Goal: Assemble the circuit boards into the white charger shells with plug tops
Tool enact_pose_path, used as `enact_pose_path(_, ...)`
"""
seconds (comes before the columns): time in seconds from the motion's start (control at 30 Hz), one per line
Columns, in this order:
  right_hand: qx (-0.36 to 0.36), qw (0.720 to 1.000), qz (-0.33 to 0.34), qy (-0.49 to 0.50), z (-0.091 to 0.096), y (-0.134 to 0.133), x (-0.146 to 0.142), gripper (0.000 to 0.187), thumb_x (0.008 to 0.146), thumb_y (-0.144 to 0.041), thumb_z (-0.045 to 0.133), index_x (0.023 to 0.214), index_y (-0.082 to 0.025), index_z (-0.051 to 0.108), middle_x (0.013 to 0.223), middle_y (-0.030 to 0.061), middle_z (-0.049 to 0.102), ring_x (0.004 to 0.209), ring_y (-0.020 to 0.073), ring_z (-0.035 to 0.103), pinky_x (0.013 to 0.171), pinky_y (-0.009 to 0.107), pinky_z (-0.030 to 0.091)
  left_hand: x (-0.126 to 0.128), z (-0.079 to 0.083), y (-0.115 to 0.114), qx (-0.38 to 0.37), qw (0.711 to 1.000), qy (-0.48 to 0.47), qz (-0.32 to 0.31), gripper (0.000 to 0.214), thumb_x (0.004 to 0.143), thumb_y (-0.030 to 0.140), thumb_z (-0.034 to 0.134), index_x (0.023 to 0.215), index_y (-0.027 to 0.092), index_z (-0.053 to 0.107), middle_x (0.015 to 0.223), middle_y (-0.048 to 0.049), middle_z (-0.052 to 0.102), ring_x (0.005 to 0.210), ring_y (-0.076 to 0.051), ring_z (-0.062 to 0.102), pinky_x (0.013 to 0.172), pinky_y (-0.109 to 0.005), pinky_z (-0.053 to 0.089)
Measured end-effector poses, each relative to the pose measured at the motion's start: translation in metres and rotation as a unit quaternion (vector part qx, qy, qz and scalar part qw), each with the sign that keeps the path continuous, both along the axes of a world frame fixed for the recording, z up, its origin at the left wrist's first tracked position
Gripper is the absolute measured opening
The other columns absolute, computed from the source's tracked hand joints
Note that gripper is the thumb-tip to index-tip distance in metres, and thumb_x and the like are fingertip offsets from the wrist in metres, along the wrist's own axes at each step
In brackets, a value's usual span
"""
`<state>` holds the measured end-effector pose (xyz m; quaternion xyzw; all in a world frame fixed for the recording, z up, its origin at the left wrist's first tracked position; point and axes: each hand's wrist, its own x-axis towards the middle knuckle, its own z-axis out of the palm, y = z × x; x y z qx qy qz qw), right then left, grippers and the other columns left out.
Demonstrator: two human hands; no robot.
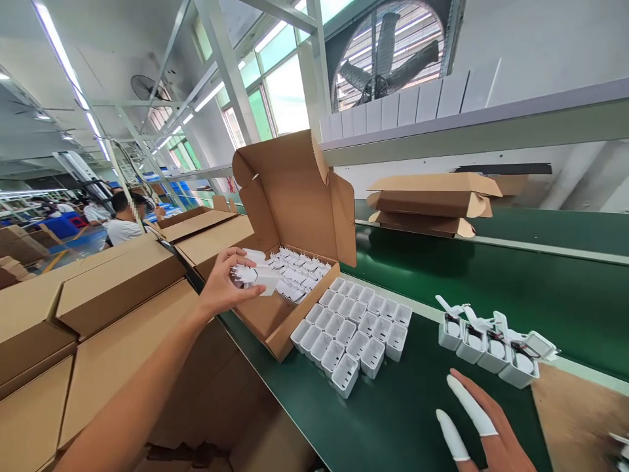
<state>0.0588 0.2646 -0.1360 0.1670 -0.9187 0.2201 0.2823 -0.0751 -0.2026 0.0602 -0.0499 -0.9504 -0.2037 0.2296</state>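
My left hand (228,282) is closed around several white plastic parts (265,278), held over the open cardboard box (289,331). More small white parts (299,269) lie in rows inside that box. My right hand (484,423) has white finger cots on two fingers, which are stretched apart with nothing between them. It hovers over the green table, just in front of a row of white housings (491,351) with round pieces, wires and raised lids. Left of it, empty white housings (345,373) stand in a tight block beside the box.
Stacked cardboard boxes (128,288) fill the left side. Folded cartons (432,203) lie behind the green work surface (403,400). White boxes line the shelf (472,118) above, below a large fan (383,65). A brown board (580,413) lies at right. A person (122,219) sits far left.
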Motion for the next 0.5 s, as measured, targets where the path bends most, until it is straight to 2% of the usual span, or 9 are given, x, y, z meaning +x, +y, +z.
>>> enact_pose_path(0.07,-0.029,0.999,-0.012,0.013,0.016,-0.012,0.006,0.058,0.103,-0.034,0.047,0.158,-0.022,0.033,0.147,0.0157,0.058,0.122,0.0313,0.068,0.089,0.041,0.065,0.036,0.010,0.032,0.034,0.992,0.052,-0.109,0.045,0.063,0.043,0.084,0.099,0.026,0.063,0.134,-0.0061,0.047,0.131,-0.032,0.052,0.093,-0.040,0.060)
enact_pose_path(0.13,-0.050,0.998,0.007,0.027,0.030,-0.019,0.017,0.058,0.103,-0.031,0.052,0.158,-0.027,0.033,0.144,0.0135,0.060,0.123,0.0295,0.067,0.096,0.042,0.062,0.072,0.008,0.072,0.055,0.974,0.046,-0.215,0.046,0.064,0.035,0.085,0.104,0.028,0.063,0.136,-0.0068,0.046,0.135,-0.033,0.050,0.098,-0.042,0.058)
enact_pose_path(0.2,-0.054,0.997,0.056,0.018,0.041,-0.021,0.032,0.064,0.100,-0.026,0.057,0.158,-0.027,0.031,0.141,0.0126,0.061,0.123,0.0279,0.066,0.100,0.039,0.060,0.101,-0.005,0.114,0.059,0.943,-0.031,-0.327,0.055,0.063,0.031,0.087,0.112,0.030,0.061,0.139,-0.0077,0.044,0.138,-0.034,0.048,0.107,-0.046,0.053)
enact_pose_path(0.3,-0.032,0.990,0.136,0.008,0.057,-0.018,0.057,0.065,0.099,-0.031,0.057,0.158,-0.023,0.031,0.132,0.0136,0.065,0.120,0.0293,0.067,0.101,0.038,0.059,0.124,-0.038,0.172,0.035,0.873,-0.156,-0.460,0.065,0.059,0.031,0.090,0.115,0.029,0.057,0.141,-0.0091,0.045,0.144,-0.037,0.040,0.114,-0.048,0.048)
enact_pose_path(0.33,-0.017,0.988,0.156,0.002,0.061,-0.017,0.064,0.064,0.100,-0.033,0.056,0.158,-0.022,0.031,0.126,0.0135,0.068,0.116,0.0296,0.068,0.100,0.039,0.059,0.126,-0.050,0.188,0.021,0.855,-0.177,-0.487,0.068,0.057,0.033,0.090,0.116,0.028,0.057,0.140,-0.0102,0.046,0.145,-0.039,0.037,0.112,-0.049,0.050)
enact_pose_path(0.4,0.008,0.985,0.171,-0.012,0.064,-0.013,0.074,0.062,0.101,-0.032,0.054,0.157,-0.020,0.030,0.113,0.0126,0.071,0.107,0.0288,0.071,0.097,0.041,0.061,0.126,-0.073,0.218,-0.007,0.838,-0.199,-0.508,0.071,0.054,0.036,0.090,0.115,0.027,0.057,0.138,-0.0127,0.048,0.144,-0.043,0.036,0.103,-0.052,0.056)
enact_pose_path(0.5,0.021,0.990,0.125,-0.054,0.054,-0.006,0.085,0.063,0.101,-0.032,0.055,0.157,-0.019,0.028,0.118,0.0168,0.068,0.105,0.0299,0.071,0.090,0.044,0.063,0.118,-0.096,0.251,-0.042,0.844,-0.228,-0.483,0.070,0.054,0.033,0.088,0.117,0.028,0.058,0.138,-0.0161,0.049,0.139,-0.045,0.040,0.091,-0.057,0.060)
